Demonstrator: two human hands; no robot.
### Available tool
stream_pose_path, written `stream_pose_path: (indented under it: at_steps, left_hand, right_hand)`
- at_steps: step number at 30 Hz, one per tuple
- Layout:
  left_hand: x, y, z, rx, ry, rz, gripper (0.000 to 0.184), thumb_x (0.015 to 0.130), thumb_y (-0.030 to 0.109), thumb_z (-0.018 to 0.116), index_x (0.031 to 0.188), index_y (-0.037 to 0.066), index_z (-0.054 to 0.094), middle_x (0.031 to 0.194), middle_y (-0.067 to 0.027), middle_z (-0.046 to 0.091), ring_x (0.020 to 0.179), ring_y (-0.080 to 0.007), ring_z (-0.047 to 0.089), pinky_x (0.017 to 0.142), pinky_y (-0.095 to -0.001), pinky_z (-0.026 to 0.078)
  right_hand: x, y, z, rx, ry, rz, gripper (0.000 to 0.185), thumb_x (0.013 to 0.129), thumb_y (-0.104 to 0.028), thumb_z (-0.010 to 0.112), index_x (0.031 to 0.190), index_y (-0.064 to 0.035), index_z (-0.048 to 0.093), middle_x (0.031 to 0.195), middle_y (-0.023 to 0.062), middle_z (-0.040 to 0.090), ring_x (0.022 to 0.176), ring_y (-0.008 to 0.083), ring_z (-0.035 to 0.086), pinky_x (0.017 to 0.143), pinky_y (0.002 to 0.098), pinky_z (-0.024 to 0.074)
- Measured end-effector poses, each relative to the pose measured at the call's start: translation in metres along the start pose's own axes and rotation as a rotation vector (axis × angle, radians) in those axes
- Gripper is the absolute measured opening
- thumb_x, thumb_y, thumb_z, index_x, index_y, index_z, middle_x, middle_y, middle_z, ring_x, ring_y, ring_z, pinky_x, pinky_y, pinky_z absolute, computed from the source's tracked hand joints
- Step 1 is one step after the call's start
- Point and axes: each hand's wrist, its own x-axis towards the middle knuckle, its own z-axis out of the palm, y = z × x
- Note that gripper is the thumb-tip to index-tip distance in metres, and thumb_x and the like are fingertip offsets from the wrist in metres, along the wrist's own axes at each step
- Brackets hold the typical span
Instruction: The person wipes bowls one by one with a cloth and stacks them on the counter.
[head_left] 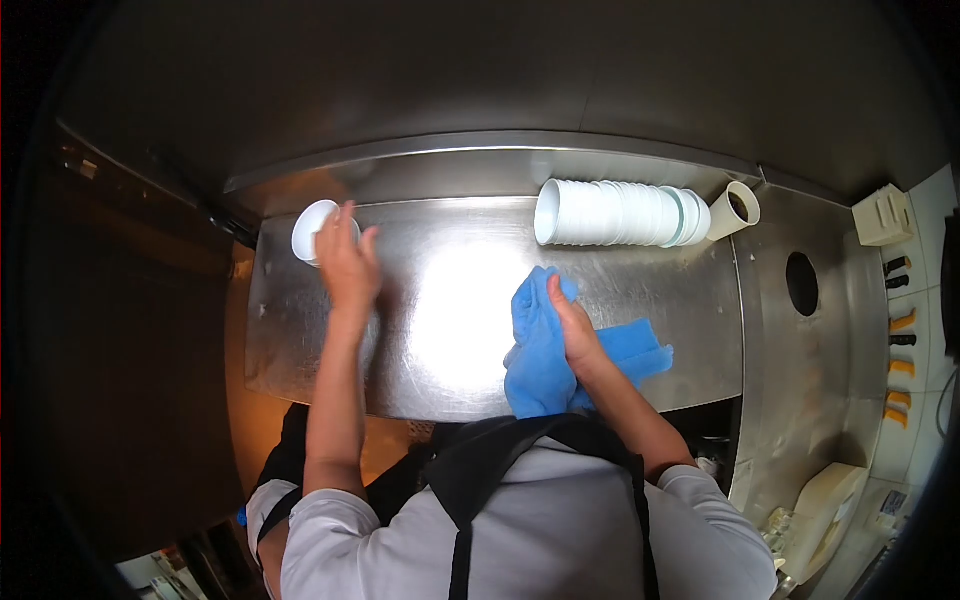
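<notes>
Left hand [347, 262]: open, fingers spread, nothing gripped, over white bowl [311, 232] at surface's 10 o'clock; contact unclear, hand hides part of bowl. Right hand [575, 325]: closed on blue cloth [541, 350], thumb up, bunched part at hand's 9 o'clock, loose end out toward 4. Cloth at surface's 4 o'clock, near edge. Stack of white cups [615, 214] lying on its side at 2 o'clock, mouth toward 9. Tilted cup [724, 218], dark inside, just beyond stack's 3 o'clock end. Steel surface [420, 330], bright glare mid-top.
</notes>
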Motion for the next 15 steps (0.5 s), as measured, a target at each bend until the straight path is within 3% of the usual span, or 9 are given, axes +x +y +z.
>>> stream_pose_path:
  at_steps: [2,4,5,8,10,13,14,15]
  left_hand:
    - [-0.004,0.047,0.02,-0.284,-0.126,0.0,0.041,0.085,0.014,0.068,0.122,-0.001,0.059,0.122,-0.0212,0.061,0.111,-0.0354,0.058,0.095,-0.042,0.046]
    - [-0.012,0.099,0.044,-0.608,-0.598,-0.215,0.04,0.083,0.019,0.072,0.12,0.005,0.063,0.118,-0.0198,0.065,0.103,-0.0356,0.064,0.089,-0.0406,0.05]
    - [-0.015,0.122,0.056,-0.75,-0.67,-0.134,0.045,0.083,0.018,0.071,0.124,0.003,0.06,0.121,-0.0211,0.063,0.115,-0.037,0.059,0.098,-0.0404,0.046]
    - [-0.025,0.163,0.107,-0.845,-0.556,0.036,0.048,0.084,0.017,0.069,0.128,0.004,0.056,0.127,-0.0213,0.058,0.116,-0.0386,0.056,0.1,-0.0412,0.044]
    - [-0.043,0.161,0.151,-0.631,-0.485,0.196,0.036,0.088,0.019,0.065,0.121,0.004,0.062,0.117,-0.0201,0.064,0.107,-0.0376,0.062,0.102,-0.0406,0.044]
    - [-0.042,0.145,0.149,-0.743,-0.775,-0.063,0.029,0.094,0.021,0.058,0.114,0.002,0.064,0.105,-0.016,0.069,0.097,-0.0287,0.066,0.097,-0.0364,0.046]
    - [-0.046,0.141,0.144,-0.888,-0.65,-0.215,0.025,0.097,0.02,0.055,0.107,0.0,0.066,0.088,-0.0089,0.07,0.083,-0.016,0.063,0.085,-0.0303,0.047]
    - [-0.045,0.137,0.134,-0.934,-0.623,-0.271,0.024,0.098,0.02,0.054,0.105,0.0,0.066,0.085,-0.0065,0.067,0.08,-0.0131,0.059,0.08,-0.0285,0.046]
  right_hand:
    - [0.001,0.005,0.001,0.018,-0.038,0.021,0.065,0.093,-0.059,0.053,0.121,-0.0012,0.054,0.103,0.0089,0.062,0.089,0.0161,0.061,0.079,0.0293,0.0512]
    - [0.0,0.01,0.002,0.048,-0.101,0.02,0.061,0.094,-0.058,0.051,0.12,-0.0033,0.054,0.1,0.0085,0.062,0.087,0.0164,0.061,0.076,0.0299,0.0521]
    - [-0.002,0.013,0.002,0.072,-0.146,0.011,0.059,0.095,-0.058,0.051,0.119,-0.0043,0.054,0.099,0.0084,0.062,0.086,0.0165,0.061,0.075,0.0302,0.0525]
    - [-0.008,0.017,-0.008,0.105,-0.19,-0.001,0.057,0.095,-0.058,0.049,0.116,-0.0057,0.054,0.097,0.0078,0.062,0.083,0.0164,0.062,0.074,0.0308,0.0533]
    - [-0.011,0.016,-0.019,0.101,-0.15,-0.023,0.059,0.094,-0.059,0.049,0.116,-0.0044,0.054,0.098,0.008,0.062,0.083,0.0163,0.062,0.075,0.031,0.0534]
    - [-0.011,0.019,-0.041,0.134,0.015,-0.024,0.062,0.095,-0.059,0.049,0.119,-0.0011,0.053,0.104,0.0091,0.061,0.09,0.0168,0.062,0.08,0.0316,0.0528]
    - [-0.01,0.017,-0.046,0.098,0.088,-0.028,0.063,0.096,-0.058,0.048,0.121,0.0001,0.052,0.107,0.0098,0.061,0.093,0.0172,0.061,0.082,0.0314,0.0523]
    - [-0.009,0.014,-0.049,0.062,0.161,-0.029,0.065,0.096,-0.057,0.048,0.123,0.0013,0.051,0.109,0.0106,0.06,0.096,0.0176,0.061,0.083,0.0312,0.0518]
